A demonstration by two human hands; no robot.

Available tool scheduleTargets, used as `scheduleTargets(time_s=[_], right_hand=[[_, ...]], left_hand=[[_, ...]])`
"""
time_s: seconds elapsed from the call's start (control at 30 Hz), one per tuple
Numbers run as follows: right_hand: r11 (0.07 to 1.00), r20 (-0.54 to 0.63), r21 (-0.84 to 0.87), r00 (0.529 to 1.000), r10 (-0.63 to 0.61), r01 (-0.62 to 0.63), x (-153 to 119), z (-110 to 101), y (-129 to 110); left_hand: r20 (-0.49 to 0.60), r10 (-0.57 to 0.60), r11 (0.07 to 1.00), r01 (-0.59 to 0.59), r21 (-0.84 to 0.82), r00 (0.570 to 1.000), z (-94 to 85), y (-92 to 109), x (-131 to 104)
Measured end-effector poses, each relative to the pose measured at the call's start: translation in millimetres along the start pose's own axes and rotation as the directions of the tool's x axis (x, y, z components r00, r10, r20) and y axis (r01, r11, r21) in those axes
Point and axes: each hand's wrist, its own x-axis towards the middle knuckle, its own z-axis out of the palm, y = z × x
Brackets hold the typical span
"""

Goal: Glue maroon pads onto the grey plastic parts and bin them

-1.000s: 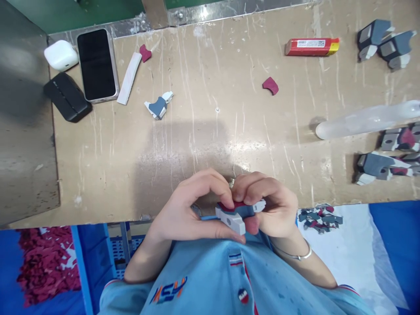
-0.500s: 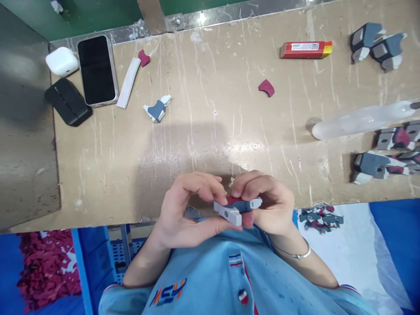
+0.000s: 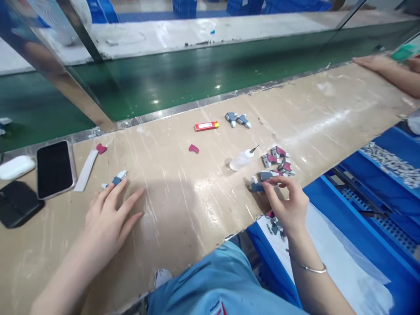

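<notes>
My left hand (image 3: 110,214) is spread over the worktop with its fingers apart, its fingertips at a small blue-grey and white foam-like piece (image 3: 117,180). Whether they press on that piece I cannot tell. On the right, my right hand (image 3: 288,201) pinches a blue-grey and white piece (image 3: 257,185) between thumb and fingers, low at the worktop. Right beside it lies a cluster of similar assembled pieces (image 3: 269,160) with dark red parts. A white squeeze bottle (image 3: 241,160) with a needle tip stands tilted behind them.
A red lighter (image 3: 206,126), a dark red piece (image 3: 194,148) and two blue-grey pieces (image 3: 242,120) lie farther back. At left are a phone (image 3: 55,169), a white strip (image 3: 86,170) and a black case (image 3: 19,204). A blue bin (image 3: 328,192) stands below. A co-worker's hand (image 3: 374,62) rests far right.
My hands have parted: the left moved to the loose piece at left, the right carried the assembled piece to the cluster at right. The view has tilted up and swung right.
</notes>
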Motion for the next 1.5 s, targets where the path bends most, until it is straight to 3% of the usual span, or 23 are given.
scheduleTargets(time_s=[0.1, 0.17, 0.23, 0.3, 0.4, 0.5, 0.57, 0.63, 0.73, 0.8, 0.93, 1.03, 1.13, 1.2, 1.3, 1.37, 1.43, 1.5], right_hand=[[0.995, -0.097, -0.070, 0.994, 0.059, -0.066, 7.4, 6.9, 20.4], [0.996, -0.124, -0.037, 0.989, 0.082, -0.087, 14.8, 13.1, 21.5], [0.994, -0.153, 0.051, 0.983, 0.101, -0.094, 21.3, 18.4, 12.8], [0.951, -0.145, 0.285, 0.976, 0.163, -0.117, 24.3, 24.1, -4.1], [0.723, 0.033, 0.661, 0.970, 0.239, -0.201, 22.9, 35.6, -37.9], [0.421, 0.344, 0.823, 0.925, 0.164, -0.380, 22.2, 48.5, -68.3], [0.096, 0.577, 0.811, 0.816, 0.027, -0.577, 24.5, 55.8, -80.5], [-0.160, 0.696, 0.693, 0.710, -0.106, -0.703, 27.2, 62.1, -84.8], [-0.271, 0.742, 0.607, 0.655, -0.141, -0.747, 29.3, 69.8, -79.4], [-0.286, 0.751, 0.596, 0.647, -0.131, -0.750, 30.5, 72.9, -71.0], [-0.229, 0.757, 0.615, 0.646, -0.095, -0.755, 40.0, 73.3, -49.4], [-0.187, 0.794, 0.575, 0.598, -0.107, -0.797, 50.6, 72.5, -40.1], [-0.230, 0.845, 0.494, 0.525, -0.099, -0.839, 50.5, 71.8, -56.6], [-0.238, 0.849, 0.500, 0.525, -0.052, -0.832, 39.6, 71.1, -84.0], [-0.089, 0.740, 0.672, 0.666, 0.097, -0.735, 11.3, 71.4, -129.3], [0.092, 0.612, 0.770, 0.772, 0.172, -0.631, -8.6, 72.6, -146.9], [0.294, 0.460, 0.814, 0.865, 0.203, -0.501, -24.5, 73.5, -150.1], [0.463, 0.332, 0.803, 0.927, 0.176, -0.375, -35.1, 73.3, -143.8]], left_hand=[[0.012, -0.005, 1.000, 0.005, 0.029, 1.000, 11.6, -25.5, 7.8], [-0.017, -0.010, 1.000, 0.011, 0.017, 1.000, 14.6, -36.5, 11.4], [-0.041, -0.043, 0.999, 0.042, -0.018, 0.998, 11.5, -44.5, 15.5], [-0.026, -0.096, 0.992, 0.093, -0.088, 0.995, 3.3, -51.0, 20.6], [0.054, -0.162, 0.958, 0.170, -0.229, 0.985, -13.6, -57.9, 29.6], [0.105, -0.213, 0.921, 0.236, -0.310, 0.971, -28.0, -56.6, 36.6], [0.101, -0.258, 0.896, 0.277, -0.346, 0.961, -33.5, -47.8, 37.0], [0.075, -0.326, 0.831, 0.324, -0.453, 0.942, -35.1, -32.5, 31.9], [0.058, -0.447, 0.625, 0.357, -0.694, 0.893, -32.4, -1.2, 15.3], [0.084, -0.483, 0.478, 0.342, -0.809, 0.872, -29.9, 21.5, 2.2], [0.161, -0.443, 0.212, 0.278, -0.937, 0.882, -23.5, 61.2, -15.0], [0.119, -0.484, 0.087, 0.182, -0.979, 0.867, -12.2, 80.4, -19.5], [0.115, -0.510, 0.015, 0.142, -0.990, 0.852, 0.5, 91.0, -21.4], [0.193, -0.453, -0.065, 0.184, -0.981, 0.870, 4.7, 95.6, -21.8], [0.398, -0.343, -0.151, 0.368, -0.917, 0.851, 4.2, 101.0, -21.9], [0.477, -0.346, -0.121, 0.466, -0.876, 0.808, 3.0, 103.6, -22.3], [0.475, -0.363, -0.062, 0.488, -0.871, 0.801, 3.6, 105.2, -23.4], [0.445, -0.347, -0.001, 0.475, -0.880, 0.825, 5.4, 106.0, -25.0]])
